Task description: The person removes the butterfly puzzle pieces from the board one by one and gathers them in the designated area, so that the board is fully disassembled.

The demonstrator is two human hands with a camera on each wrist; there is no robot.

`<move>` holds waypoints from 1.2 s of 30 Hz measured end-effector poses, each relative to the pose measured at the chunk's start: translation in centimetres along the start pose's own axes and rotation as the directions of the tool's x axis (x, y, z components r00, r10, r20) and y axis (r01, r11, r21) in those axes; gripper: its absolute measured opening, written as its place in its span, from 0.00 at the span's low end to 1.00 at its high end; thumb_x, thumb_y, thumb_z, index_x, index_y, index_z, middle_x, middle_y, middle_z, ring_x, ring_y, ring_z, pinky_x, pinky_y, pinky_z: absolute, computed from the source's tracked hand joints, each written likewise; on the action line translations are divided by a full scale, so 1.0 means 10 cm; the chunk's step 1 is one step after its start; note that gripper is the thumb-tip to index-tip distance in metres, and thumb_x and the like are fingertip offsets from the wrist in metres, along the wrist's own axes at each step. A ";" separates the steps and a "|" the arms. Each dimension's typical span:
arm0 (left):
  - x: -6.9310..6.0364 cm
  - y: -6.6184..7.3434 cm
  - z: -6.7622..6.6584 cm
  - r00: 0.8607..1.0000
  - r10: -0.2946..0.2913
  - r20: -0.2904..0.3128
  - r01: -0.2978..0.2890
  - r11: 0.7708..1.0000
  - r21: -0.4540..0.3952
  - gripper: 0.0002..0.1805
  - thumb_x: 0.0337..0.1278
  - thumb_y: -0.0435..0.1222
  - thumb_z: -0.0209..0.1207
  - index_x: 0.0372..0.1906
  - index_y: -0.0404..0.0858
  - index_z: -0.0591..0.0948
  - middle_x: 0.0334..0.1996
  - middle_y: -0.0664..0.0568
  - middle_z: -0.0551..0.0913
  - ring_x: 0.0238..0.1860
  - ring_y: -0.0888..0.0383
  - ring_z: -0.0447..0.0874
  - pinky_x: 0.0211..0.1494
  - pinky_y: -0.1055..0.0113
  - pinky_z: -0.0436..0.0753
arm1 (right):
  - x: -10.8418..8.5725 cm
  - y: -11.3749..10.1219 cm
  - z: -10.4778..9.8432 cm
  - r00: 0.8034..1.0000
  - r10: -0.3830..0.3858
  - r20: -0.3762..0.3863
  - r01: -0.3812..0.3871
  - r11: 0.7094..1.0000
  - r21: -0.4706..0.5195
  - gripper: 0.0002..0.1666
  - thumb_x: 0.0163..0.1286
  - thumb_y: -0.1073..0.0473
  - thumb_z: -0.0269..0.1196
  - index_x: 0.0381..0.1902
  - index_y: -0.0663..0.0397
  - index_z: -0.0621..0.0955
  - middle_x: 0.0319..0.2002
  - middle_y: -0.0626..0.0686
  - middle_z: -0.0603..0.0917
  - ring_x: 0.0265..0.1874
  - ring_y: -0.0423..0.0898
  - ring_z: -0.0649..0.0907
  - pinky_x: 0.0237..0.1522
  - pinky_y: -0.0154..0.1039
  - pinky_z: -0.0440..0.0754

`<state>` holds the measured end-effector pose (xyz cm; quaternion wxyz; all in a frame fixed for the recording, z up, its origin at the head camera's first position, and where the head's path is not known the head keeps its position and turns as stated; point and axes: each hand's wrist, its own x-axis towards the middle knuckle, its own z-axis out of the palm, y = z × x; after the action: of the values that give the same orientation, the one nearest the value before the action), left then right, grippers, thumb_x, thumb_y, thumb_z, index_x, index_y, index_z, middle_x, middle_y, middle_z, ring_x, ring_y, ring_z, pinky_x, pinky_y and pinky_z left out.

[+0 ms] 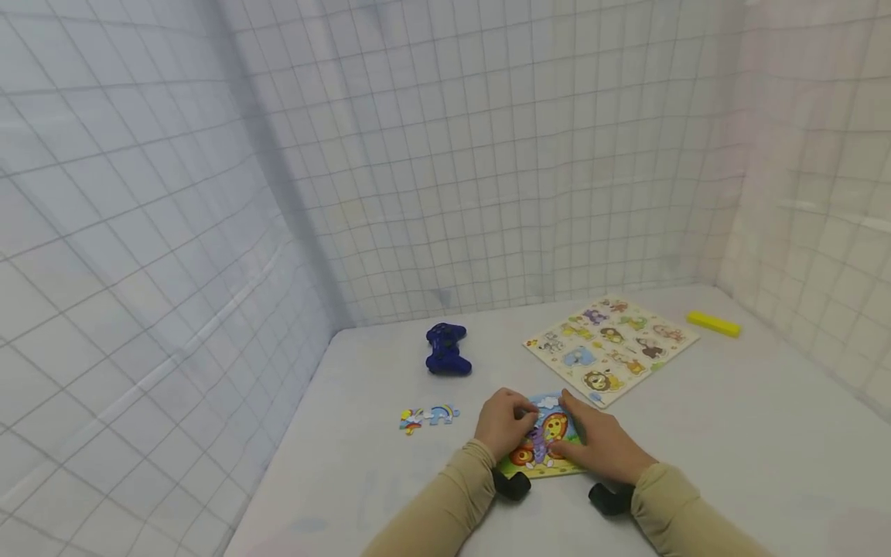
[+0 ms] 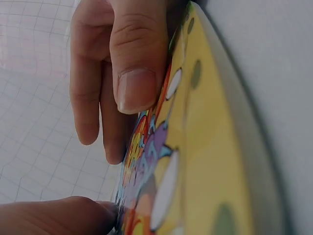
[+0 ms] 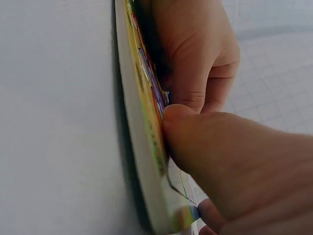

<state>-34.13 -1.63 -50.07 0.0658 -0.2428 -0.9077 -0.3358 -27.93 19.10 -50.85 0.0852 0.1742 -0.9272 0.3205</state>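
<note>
Touching the puzzle (image 1: 554, 427) (colourful): right hand (image 1: 609, 442)

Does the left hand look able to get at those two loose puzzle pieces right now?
Probably yes: the loose puzzle pieces lie close by, to the left of the left hand, with nothing visible between. It is busy at the puzzle board, though, so it would likely have to leave that first.

Long tan sleeves cover both forearms: the left sleeve (image 1: 445, 491) and the right sleeve (image 1: 685, 503) wrinkle at the cuffs. On the near side of the animal puzzle (image 1: 557, 424), each wrist wears a black, rounded device, left (image 1: 513, 485) and right (image 1: 610, 500). The right hand (image 1: 607, 442) has a short, rounded thumbnail (image 2: 137, 90).
</note>
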 end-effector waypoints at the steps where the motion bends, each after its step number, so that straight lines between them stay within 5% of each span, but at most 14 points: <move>1: 0.00 0.01 0.01 1.000 0.005 0.003 -0.005 1.000 0.002 0.05 0.63 0.39 0.68 0.39 0.46 0.92 0.41 0.58 0.83 0.38 0.67 0.78 0.43 0.70 0.78 | -0.01 0.02 -0.01 1.000 0.002 0.000 -0.002 1.000 -0.002 0.55 0.66 0.40 0.71 0.78 0.67 0.62 0.75 0.65 0.68 0.74 0.65 0.69 0.71 0.61 0.68; 5: 0.00 0.02 0.02 1.000 0.002 0.011 -0.002 1.000 0.018 0.05 0.64 0.41 0.68 0.40 0.47 0.92 0.42 0.59 0.83 0.39 0.68 0.78 0.44 0.71 0.78 | -0.01 0.04 -0.04 0.999 -0.032 -0.006 0.032 0.999 -0.020 0.53 0.67 0.39 0.70 0.76 0.69 0.65 0.73 0.70 0.69 0.73 0.69 0.68 0.69 0.65 0.68; 20: 0.00 0.06 0.02 0.999 -0.038 0.012 0.038 0.999 -0.008 0.05 0.60 0.43 0.71 0.36 0.48 0.92 0.46 0.58 0.84 0.43 0.63 0.81 0.49 0.66 0.80 | 0.04 0.04 -0.04 0.998 0.054 0.026 -0.053 0.997 -0.054 0.55 0.65 0.36 0.70 0.76 0.66 0.65 0.74 0.70 0.67 0.74 0.71 0.65 0.68 0.68 0.68; 36: 0.02 0.08 0.04 0.999 -0.050 -0.014 0.050 0.999 -0.008 0.05 0.60 0.46 0.72 0.37 0.51 0.92 0.47 0.61 0.84 0.44 0.64 0.82 0.48 0.67 0.81 | 0.04 0.04 -0.04 0.998 0.049 0.030 -0.048 0.998 -0.049 0.56 0.65 0.35 0.70 0.76 0.67 0.64 0.75 0.70 0.66 0.73 0.71 0.66 0.68 0.68 0.68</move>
<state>-33.89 -0.73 -49.86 0.0630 -0.2180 -0.9117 -0.3424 -28.39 19.59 -50.65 0.0670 0.1544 -0.9398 0.2974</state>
